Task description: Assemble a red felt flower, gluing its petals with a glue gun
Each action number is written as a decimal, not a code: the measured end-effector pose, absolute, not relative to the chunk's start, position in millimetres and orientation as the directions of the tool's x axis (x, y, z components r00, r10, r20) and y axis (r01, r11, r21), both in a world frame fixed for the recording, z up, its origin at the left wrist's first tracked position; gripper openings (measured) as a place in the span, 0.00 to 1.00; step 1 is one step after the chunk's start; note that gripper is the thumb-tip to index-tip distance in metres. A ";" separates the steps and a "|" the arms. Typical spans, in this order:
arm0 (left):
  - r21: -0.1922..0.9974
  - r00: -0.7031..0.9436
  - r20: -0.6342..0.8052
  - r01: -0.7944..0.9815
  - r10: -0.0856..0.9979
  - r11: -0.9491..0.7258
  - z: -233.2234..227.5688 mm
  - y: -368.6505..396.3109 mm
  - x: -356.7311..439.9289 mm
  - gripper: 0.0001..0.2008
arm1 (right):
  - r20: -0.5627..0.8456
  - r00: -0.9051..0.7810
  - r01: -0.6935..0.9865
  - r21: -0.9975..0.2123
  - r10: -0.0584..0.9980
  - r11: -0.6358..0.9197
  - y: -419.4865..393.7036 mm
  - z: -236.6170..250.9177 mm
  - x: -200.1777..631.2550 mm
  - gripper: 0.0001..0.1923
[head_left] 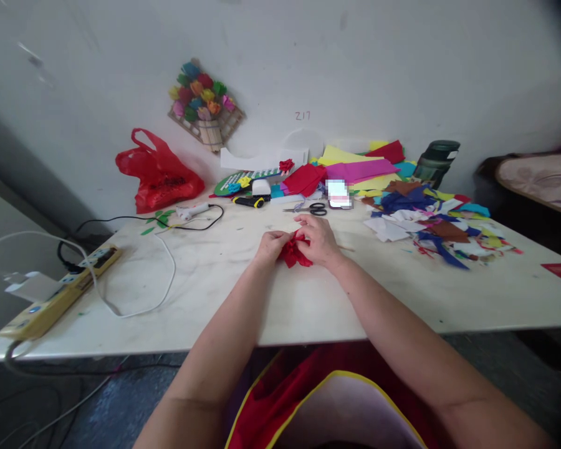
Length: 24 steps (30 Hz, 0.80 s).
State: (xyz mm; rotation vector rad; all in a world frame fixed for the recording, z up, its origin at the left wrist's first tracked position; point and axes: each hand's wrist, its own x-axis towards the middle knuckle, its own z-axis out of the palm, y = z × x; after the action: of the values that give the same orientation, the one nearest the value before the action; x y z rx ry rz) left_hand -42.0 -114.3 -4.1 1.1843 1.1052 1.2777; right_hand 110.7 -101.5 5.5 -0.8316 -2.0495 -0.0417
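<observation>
Both hands meet over a crumpled red paper flower (295,254) at the middle of the table. My left hand (272,244) pinches its left side with closed fingers. From the right, my right hand (318,240) grips it with bent fingers, covering part of the red paper. Just beyond the hands lie black-handled scissors (316,209) and a phone (338,194). Behind them are a black and yellow utility knife (249,202), red crepe paper (305,179) and a small finished red flower (287,165).
Paper scraps (430,218) heap at the right, near a dark green bottle (437,163). A glue gun (191,212), green paper leaves (158,219), a red plastic bag (163,178) and a yellow power strip (65,298) with trailing cables occupy the left. The table's front edge (308,342) is close to me.
</observation>
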 end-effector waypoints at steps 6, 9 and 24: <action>0.991 -0.028 -0.022 -0.134 0.999 0.018 1.1 -116.3 -39.0 0.16 | 0.758 -0.338 0.544 -0.326 0.558 0.773 -93.7 -2.3 110.7 0.04; 0.981 0.037 -0.056 -0.185 0.998 0.062 5.3 -117.4 -39.4 0.17 | 0.789 -0.349 0.515 -0.289 0.505 0.807 -92.7 -2.2 110.6 0.06; 1.000 -0.059 -0.018 -0.001 0.998 0.018 2.4 -116.2 -41.6 0.16 | 0.639 -0.307 0.346 -0.615 0.705 0.709 -89.8 -5.8 111.5 0.06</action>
State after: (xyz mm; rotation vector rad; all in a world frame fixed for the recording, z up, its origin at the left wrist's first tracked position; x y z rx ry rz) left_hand -41.6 -116.2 2.4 1.1669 1.2609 1.2390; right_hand 111.5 -89.8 -5.8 -0.8130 -1.9163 0.4505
